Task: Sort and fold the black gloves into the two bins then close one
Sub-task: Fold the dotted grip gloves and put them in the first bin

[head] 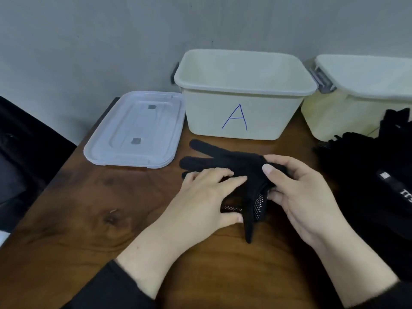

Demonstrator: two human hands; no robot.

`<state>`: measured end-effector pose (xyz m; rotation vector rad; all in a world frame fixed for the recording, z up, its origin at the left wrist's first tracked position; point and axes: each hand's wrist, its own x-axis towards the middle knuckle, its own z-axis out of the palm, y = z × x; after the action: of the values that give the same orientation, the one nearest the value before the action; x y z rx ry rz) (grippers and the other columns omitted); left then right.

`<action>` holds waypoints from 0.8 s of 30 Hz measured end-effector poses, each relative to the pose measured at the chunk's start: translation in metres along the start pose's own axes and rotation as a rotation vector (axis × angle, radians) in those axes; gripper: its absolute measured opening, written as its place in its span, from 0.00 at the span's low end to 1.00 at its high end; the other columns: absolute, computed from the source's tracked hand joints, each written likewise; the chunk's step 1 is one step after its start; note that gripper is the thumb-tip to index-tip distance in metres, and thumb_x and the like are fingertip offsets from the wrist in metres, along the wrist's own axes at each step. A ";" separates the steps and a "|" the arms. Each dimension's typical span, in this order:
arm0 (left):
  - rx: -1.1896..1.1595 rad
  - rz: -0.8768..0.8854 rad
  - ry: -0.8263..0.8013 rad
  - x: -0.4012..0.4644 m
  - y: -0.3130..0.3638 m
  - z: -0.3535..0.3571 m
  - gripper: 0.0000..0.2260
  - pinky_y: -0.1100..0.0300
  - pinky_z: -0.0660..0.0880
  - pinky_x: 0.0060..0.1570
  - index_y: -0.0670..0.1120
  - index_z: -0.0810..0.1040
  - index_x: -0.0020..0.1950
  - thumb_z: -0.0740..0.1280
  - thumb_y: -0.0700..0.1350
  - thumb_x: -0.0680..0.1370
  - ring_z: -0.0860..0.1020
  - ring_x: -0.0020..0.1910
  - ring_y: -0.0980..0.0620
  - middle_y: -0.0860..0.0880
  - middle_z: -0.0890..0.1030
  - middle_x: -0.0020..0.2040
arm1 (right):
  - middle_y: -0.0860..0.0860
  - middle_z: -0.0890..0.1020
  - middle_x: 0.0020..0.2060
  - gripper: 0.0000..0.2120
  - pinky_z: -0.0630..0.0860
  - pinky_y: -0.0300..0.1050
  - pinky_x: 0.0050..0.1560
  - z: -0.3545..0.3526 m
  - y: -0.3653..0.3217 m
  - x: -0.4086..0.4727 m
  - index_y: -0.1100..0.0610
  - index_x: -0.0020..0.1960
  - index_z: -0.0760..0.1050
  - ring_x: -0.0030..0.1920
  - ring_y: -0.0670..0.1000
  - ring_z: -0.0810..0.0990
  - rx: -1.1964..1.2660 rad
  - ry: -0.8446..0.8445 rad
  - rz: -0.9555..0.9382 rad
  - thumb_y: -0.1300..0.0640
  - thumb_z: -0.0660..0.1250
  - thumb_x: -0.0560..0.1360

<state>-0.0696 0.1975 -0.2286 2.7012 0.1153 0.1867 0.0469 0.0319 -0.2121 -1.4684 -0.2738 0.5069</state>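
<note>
Black glove (pixel 231 159) lies on table (pixel 89 219) before bin A (pixel 240 108), long axis left-right, fingers leftward. Left hand (pixel 207 197) presses it flat, fingers straight; right hand (pixel 296 192) pinches cuff end, nearer for folding over.

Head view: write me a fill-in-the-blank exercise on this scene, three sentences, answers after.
1. The bin behind the glove is marked with the letter ____.
2. The lid lies flat on the table, to the ____ of that bin.
3. The left hand and right hand both handle a ____ glove.

Answers: A; left; black
</note>
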 end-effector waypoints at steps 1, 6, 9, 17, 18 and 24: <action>-0.011 0.012 0.062 0.002 0.001 0.002 0.26 0.57 0.57 0.72 0.60 0.70 0.75 0.65 0.63 0.77 0.66 0.68 0.58 0.59 0.71 0.69 | 0.57 0.85 0.48 0.11 0.83 0.53 0.48 0.001 0.000 -0.001 0.57 0.59 0.81 0.44 0.57 0.81 0.063 -0.011 0.015 0.59 0.71 0.77; -0.347 -0.044 0.230 0.005 0.007 0.004 0.12 0.61 0.73 0.55 0.52 0.83 0.55 0.62 0.56 0.82 0.77 0.53 0.59 0.58 0.79 0.50 | 0.61 0.83 0.54 0.18 0.81 0.45 0.49 -0.005 0.003 -0.008 0.55 0.61 0.81 0.51 0.55 0.84 0.099 -0.086 -0.009 0.60 0.74 0.71; -0.425 -0.145 0.175 0.002 0.018 0.001 0.23 0.72 0.69 0.60 0.59 0.73 0.72 0.66 0.61 0.77 0.74 0.59 0.66 0.61 0.78 0.57 | 0.58 0.85 0.55 0.14 0.81 0.47 0.52 -0.006 0.004 -0.014 0.54 0.61 0.82 0.58 0.57 0.84 -0.005 -0.096 -0.091 0.64 0.70 0.77; -0.503 -0.256 0.215 0.013 0.027 0.005 0.14 0.74 0.69 0.49 0.54 0.79 0.66 0.70 0.50 0.80 0.79 0.50 0.65 0.62 0.82 0.51 | 0.50 0.85 0.57 0.18 0.80 0.52 0.61 -0.017 -0.008 -0.031 0.50 0.62 0.82 0.59 0.51 0.84 -0.038 -0.115 -0.063 0.66 0.62 0.80; -0.510 -0.272 0.226 0.014 0.028 0.004 0.07 0.75 0.69 0.44 0.54 0.82 0.58 0.68 0.49 0.81 0.79 0.47 0.65 0.62 0.83 0.48 | 0.48 0.86 0.56 0.18 0.81 0.51 0.59 -0.020 -0.011 -0.032 0.49 0.61 0.82 0.58 0.50 0.84 -0.059 -0.075 -0.054 0.65 0.61 0.79; -0.690 -0.336 0.466 0.032 0.035 -0.037 0.06 0.75 0.72 0.37 0.50 0.82 0.55 0.66 0.48 0.83 0.79 0.37 0.71 0.61 0.82 0.42 | 0.52 0.87 0.42 0.17 0.78 0.44 0.45 -0.046 -0.028 -0.030 0.54 0.56 0.83 0.42 0.50 0.85 0.061 0.126 -0.070 0.67 0.58 0.78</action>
<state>-0.0419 0.1841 -0.1771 1.8800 0.5312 0.6211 0.0474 -0.0237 -0.1849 -1.4201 -0.2075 0.3612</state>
